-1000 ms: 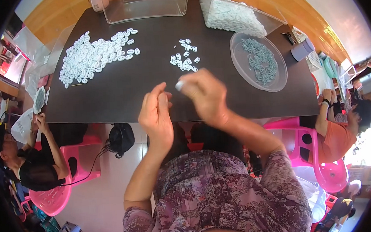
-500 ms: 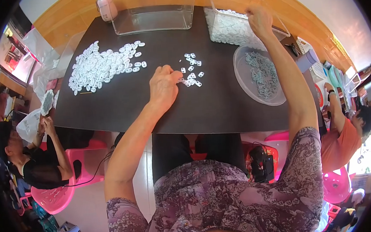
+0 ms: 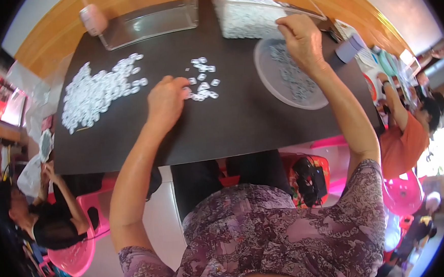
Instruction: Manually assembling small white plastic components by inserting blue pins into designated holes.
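My left hand point(image 3: 166, 102) is closed, with thumb and forefinger pinched at the left edge of a loose group of small white oval plastic pieces with holes point(image 3: 203, 84). What its fingertips hold, if anything, is hidden. My right hand point(image 3: 303, 43) is closed in a pinch, raised over the far rim of a round translucent tub point(image 3: 268, 80). Anything between its fingers is too small to make out. Many thin grey-green small parts point(image 3: 291, 73) lie in that tub. Beyond this hand stands a clear box filled with white pieces point(image 3: 250, 19).
A large heap of white pieces point(image 3: 94, 93) spreads over the dark table point(image 3: 221, 131) at left. An empty clear box point(image 3: 149, 26) and a pink container point(image 3: 93, 19) stand behind. A lilac cup point(image 3: 349, 48) is at right. People sit at left point(image 3: 49, 215) and right point(image 3: 408, 147).
My right hand has come down and nearer, from above the box of white pieces to the round tub's far rim. My left hand stays by the small group. The whole view has shifted.
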`<action>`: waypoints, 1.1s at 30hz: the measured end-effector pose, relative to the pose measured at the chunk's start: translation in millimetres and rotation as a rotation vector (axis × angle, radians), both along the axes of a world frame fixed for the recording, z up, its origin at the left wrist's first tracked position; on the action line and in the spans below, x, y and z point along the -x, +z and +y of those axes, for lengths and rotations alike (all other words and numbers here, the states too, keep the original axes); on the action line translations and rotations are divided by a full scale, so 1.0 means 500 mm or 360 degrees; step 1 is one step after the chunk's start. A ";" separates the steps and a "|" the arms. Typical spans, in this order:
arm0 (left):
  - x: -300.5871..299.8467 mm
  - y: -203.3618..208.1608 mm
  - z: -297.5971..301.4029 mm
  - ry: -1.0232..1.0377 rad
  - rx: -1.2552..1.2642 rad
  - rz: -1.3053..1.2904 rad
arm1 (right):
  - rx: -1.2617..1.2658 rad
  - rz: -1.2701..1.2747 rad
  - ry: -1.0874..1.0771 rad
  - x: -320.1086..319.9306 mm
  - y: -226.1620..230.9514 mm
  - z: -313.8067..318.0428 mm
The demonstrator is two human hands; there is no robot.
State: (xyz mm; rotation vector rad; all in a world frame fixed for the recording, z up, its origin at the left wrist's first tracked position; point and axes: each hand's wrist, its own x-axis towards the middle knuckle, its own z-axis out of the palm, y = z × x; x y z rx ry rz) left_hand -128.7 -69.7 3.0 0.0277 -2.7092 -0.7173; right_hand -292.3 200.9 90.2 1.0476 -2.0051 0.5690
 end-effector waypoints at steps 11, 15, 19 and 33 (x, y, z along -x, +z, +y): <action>-0.043 -0.013 0.003 -0.0052 -0.0132 0.0311 | -0.0211 -0.0597 -0.0040 -0.076 -0.097 0.093; -0.034 -0.011 0.033 0.0006 -0.0171 0.0316 | -0.0144 -0.0745 -0.0012 -0.086 -0.114 0.086; -0.031 -0.017 0.032 -0.0034 0.0094 0.0330 | -0.0154 -0.0778 0.0015 -0.102 -0.110 0.075; -0.053 -0.006 0.013 -0.0031 0.0099 0.0282 | -0.0075 -0.0956 -0.0138 -0.074 -0.121 0.142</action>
